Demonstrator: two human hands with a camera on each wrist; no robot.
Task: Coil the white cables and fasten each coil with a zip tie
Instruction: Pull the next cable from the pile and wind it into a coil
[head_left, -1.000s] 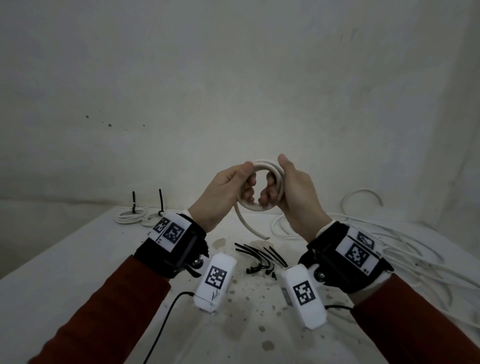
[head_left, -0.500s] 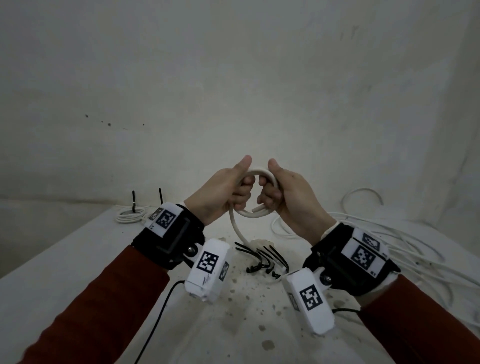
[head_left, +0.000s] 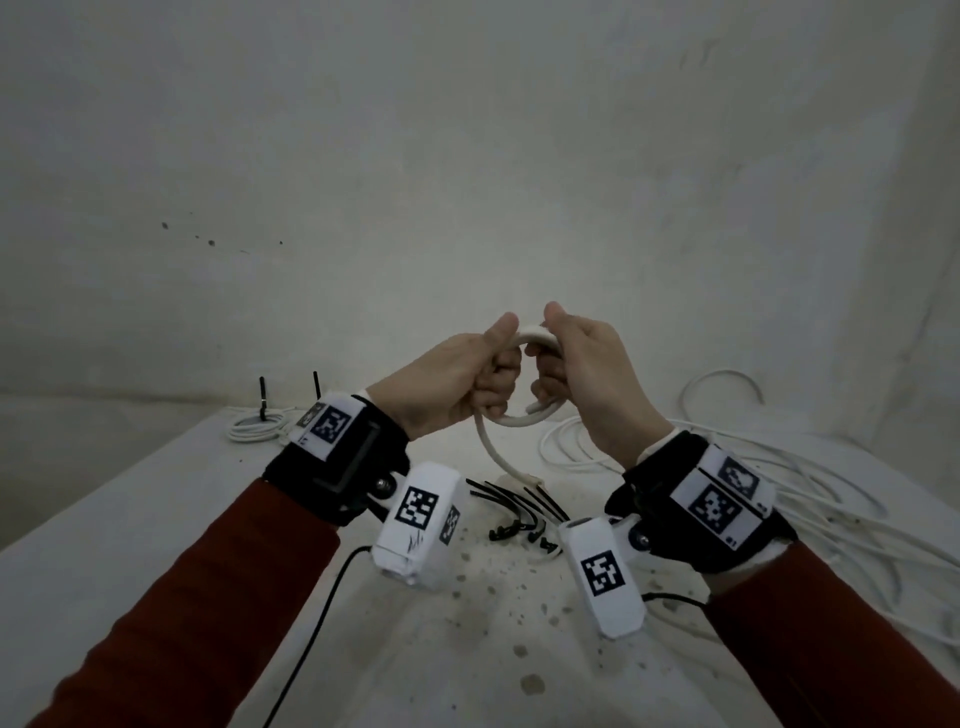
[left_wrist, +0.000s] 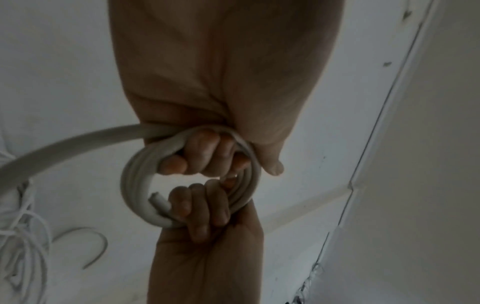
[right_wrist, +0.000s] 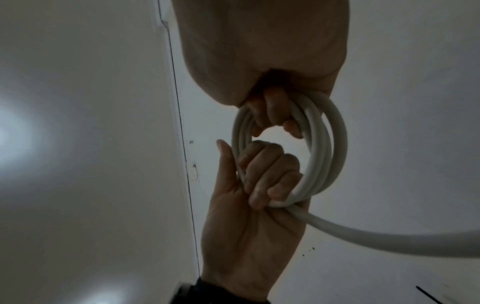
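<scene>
I hold a small coil of thick white cable (head_left: 524, 418) upright above the table. My left hand (head_left: 483, 374) grips the coil's left side, fingers curled through the ring (left_wrist: 135, 185). The right hand (head_left: 558, 364) grips the opposite side, with its fingers hooked through as well (right_wrist: 319, 156). The cable's free tail (head_left: 493, 457) hangs from the left hand down to the table. A cut end (left_wrist: 158, 200) shows inside the ring. Black zip ties (head_left: 519, 506) lie in a heap on the table below the hands.
Two finished coils (head_left: 257, 426) with upright black zip ties lie at the table's far left. A tangle of loose white cables (head_left: 810, 488) covers the right side. The white table (head_left: 156, 519) is speckled with dark spots and backed by a plain wall.
Both hands have shifted their grip round the coil, thumbs now nearly meeting on top. The tail has shortened as more cable joined the ring.
</scene>
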